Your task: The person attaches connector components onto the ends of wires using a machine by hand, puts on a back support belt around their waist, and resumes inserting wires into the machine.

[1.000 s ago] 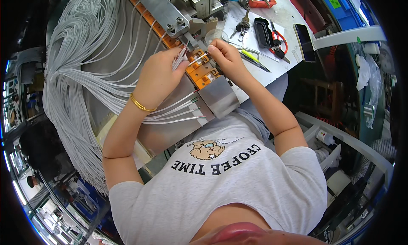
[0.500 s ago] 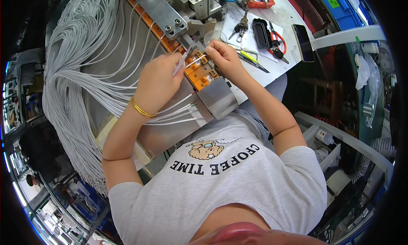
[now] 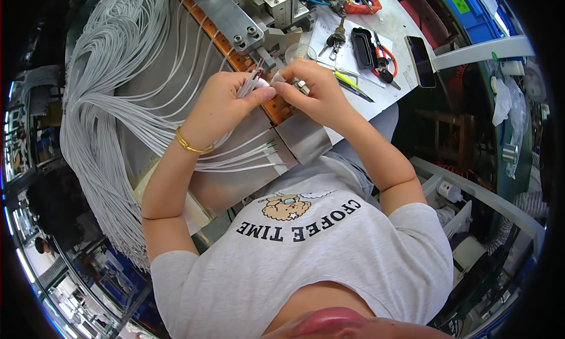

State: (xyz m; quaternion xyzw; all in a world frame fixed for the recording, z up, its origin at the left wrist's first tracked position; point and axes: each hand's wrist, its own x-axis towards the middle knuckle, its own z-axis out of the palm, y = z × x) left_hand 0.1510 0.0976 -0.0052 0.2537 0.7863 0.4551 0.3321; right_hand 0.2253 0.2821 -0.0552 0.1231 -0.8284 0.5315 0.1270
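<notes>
My left hand point(image 3: 220, 106), with a yellow bangle at the wrist, is closed around a few white wires point(image 3: 244, 87) whose ends show some red. The tip of its thumb meets my right hand point(image 3: 321, 95) above the orange fixture point(image 3: 278, 112). My right hand's thumb and fingers are pinched together; white shows at the fingertips of both hands, and what the right one holds is hidden. Beside the fixture's near end sits a metal block point(image 3: 303, 138). More white cables point(image 3: 235, 161) with stripped, coloured ends lie to its left.
A large bundle of white cables point(image 3: 88, 112) hangs over the left side. The metal press point(image 3: 232, 24) stands just beyond my hands. To the right lie keys point(image 3: 336, 39), a black case point(image 3: 364, 47), red-handled pliers point(image 3: 385, 65), yellow tweezers point(image 3: 353, 86) and a phone point(image 3: 419, 60).
My two hands have come together over the orange fixture and now cover much of it. The right hand has turned and lowered toward the left thumb.
</notes>
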